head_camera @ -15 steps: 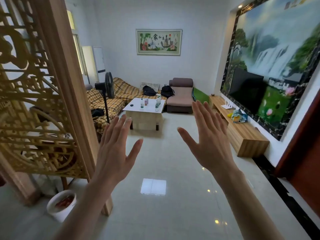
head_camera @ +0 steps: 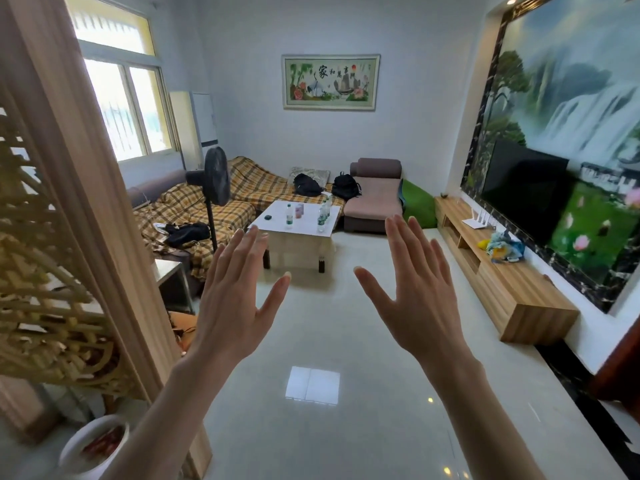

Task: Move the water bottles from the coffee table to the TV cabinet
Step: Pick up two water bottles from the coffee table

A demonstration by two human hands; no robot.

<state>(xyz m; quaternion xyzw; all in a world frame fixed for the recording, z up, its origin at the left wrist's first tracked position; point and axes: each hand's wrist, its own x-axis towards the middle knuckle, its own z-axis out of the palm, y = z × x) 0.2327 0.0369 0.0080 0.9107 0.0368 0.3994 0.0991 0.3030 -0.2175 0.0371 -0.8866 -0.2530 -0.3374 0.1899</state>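
Several clear water bottles stand on the white coffee table [head_camera: 277, 227] across the room: one bottle [head_camera: 289, 216] near the middle, a cluster of bottles [head_camera: 324, 213] at the table's right side. The long wooden TV cabinet [head_camera: 526, 292] runs along the right wall under the black TV [head_camera: 523, 194]. My left hand [head_camera: 239, 299] and my right hand [head_camera: 415, 292] are raised in front of me, palms forward, fingers spread, holding nothing, well short of the table.
A carved wooden screen [head_camera: 52, 254] stands close on my left with a white bucket [head_camera: 93, 445] at its foot. A standing fan [head_camera: 213, 188] and plaid-covered sofa [head_camera: 207, 213] lie left of the table. A router [head_camera: 479, 221] and cloth bundle [head_camera: 504, 249] sit on the cabinet. Glossy tiled floor stretches ahead.
The view has moved forward and turned slightly left past the wooden screen, bringing the window into sight. Both hands stay raised and open.
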